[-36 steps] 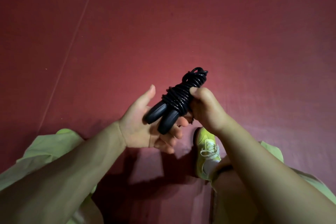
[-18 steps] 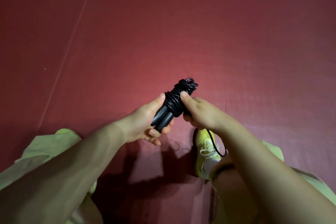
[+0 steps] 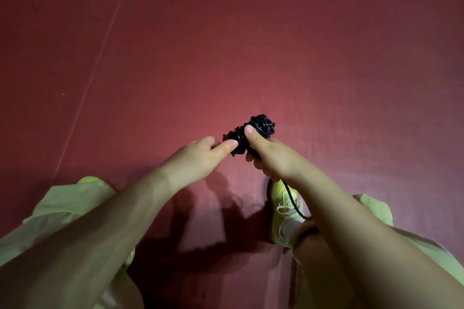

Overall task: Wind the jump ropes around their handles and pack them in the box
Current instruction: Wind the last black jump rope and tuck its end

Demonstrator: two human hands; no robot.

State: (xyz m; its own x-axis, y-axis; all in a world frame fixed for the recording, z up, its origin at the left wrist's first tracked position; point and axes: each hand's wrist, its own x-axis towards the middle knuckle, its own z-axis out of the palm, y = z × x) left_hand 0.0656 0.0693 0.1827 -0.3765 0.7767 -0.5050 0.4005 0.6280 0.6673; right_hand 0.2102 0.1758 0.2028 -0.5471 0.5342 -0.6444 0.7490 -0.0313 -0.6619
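Rope (image 3: 247, 135): black, one item, wound in tight turns into a thick bundle, held in the air above the red floor (image 3: 251, 45) between both hands. Handles: buried under the coils and behind the fingers; not visible.

Left hand (image 3: 198, 155): closed on the near end of the bundle, thumb laid along the coils.

Right hand (image 3: 273, 155): closed on the far part of the bundle, thumb pressed onto the top turns, fingers curled beneath.

Loose tail (image 3: 292, 198): a short length of cord hangs from under the right hand, crosses the yellow shoe (image 3: 283, 211) and runs out of sight behind the right forearm. How much remains unwound cannot be told.

Progress, as judged: winding of this rope is nearly complete; the tail is left to wrap or tuck. Packing has not begun for this item.

Containers: none in view. Box not visible, so its contents and the number of ropes already packed cannot be told. Other ropes: none visible.

Also present: pale green trouser legs (image 3: 67, 206) at both lower corners.
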